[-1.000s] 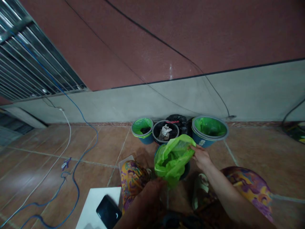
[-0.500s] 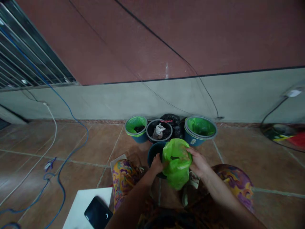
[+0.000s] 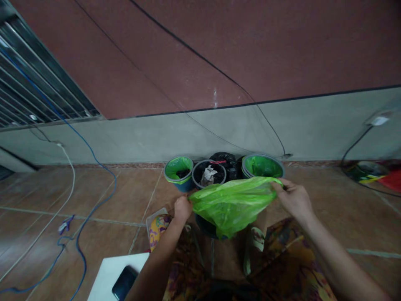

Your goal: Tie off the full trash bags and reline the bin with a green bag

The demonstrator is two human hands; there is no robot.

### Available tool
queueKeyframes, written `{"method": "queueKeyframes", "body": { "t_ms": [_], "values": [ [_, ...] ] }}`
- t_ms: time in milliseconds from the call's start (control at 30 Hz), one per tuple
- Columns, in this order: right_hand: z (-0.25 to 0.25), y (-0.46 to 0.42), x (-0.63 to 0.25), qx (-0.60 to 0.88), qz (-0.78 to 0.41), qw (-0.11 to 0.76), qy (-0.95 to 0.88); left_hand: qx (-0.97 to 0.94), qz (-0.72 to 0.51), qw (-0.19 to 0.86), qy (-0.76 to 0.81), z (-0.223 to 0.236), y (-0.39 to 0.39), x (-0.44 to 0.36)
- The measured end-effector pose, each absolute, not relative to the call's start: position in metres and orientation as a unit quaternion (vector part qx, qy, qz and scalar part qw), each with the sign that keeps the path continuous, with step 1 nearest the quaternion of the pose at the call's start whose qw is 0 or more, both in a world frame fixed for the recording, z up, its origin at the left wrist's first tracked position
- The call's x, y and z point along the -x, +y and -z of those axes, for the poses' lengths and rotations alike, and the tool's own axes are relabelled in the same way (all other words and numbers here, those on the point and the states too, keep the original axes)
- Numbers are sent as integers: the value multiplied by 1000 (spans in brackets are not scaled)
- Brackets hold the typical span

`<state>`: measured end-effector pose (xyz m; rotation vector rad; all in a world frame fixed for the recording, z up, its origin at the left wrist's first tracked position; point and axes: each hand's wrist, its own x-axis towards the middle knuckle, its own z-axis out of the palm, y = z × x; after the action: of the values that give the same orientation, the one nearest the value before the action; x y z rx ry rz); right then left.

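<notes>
Clock ctr = green bag. Largest 1st: wall (image 3: 250, 50) at 12, maroon top, pale grey-green below; brown tiled floor (image 3: 328, 225) all round, pale grout lines. Metal-barred grille (image 3: 46, 79) up at 10. Person's patterned clothing (image 3: 291, 267) at 5 & 7.

White flat-topped item (image 3: 102, 278) at 8, partly cut off by lower edge. Green bag (image 3: 233, 207) itself = thin plastic, stretched sideways btwn both hands, above/in front of dark blue bin (image 3: 203, 225) (bag covers most of it, can't tell if they touch).

Stacked bins (image 3: 263, 167) at 1, green liner inside, next to wall. Black-lined bin (image 3: 209, 177) at 11 w/ crumpled pale scrap (image 3: 209, 172) in it; green-lined bin (image 3: 179, 171) at 10, just beside it. Black bag (image 3: 230, 164) at 12, behind.

R hand (image 3: 293, 198) at 3: thumb + fingers pinch bag's upper R corner. L hand (image 3: 182, 209) at 9: fingers closed on bag's L edge, exact finger placement unclear.

Dark phone-like slab (image 3: 125, 282) at 8, on the white item. Smallest: purple clip-like thing (image 3: 65, 224) at 9, on floor, blurry.
</notes>
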<state>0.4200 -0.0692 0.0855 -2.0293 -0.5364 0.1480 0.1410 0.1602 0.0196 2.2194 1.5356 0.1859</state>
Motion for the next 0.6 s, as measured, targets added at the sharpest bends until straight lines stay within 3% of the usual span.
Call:
{"method": "queueKeyframes", "body": {
  "t_ms": [100, 233, 300, 400, 600],
  "values": [
    [-99, -69, -423, 877, 40, 400, -264, -816, -107, 138, 551, -63, 176, -129],
    [-97, -66, -403, 851, 128, 408, -306, -800, -222, 143, 538, -75, 159, -113],
    [-76, -68, -395, 852, 100, 399, -324, -796, -232, 173, 532, -60, 145, -106],
    [-38, -74, -391, 882, -57, 291, -366, -810, -189, 221, 508, -34, 131, -97],
    [-18, -83, -404, 904, -36, 306, -296, -741, -275, 214, 574, -29, 144, -91]
  ]
}}
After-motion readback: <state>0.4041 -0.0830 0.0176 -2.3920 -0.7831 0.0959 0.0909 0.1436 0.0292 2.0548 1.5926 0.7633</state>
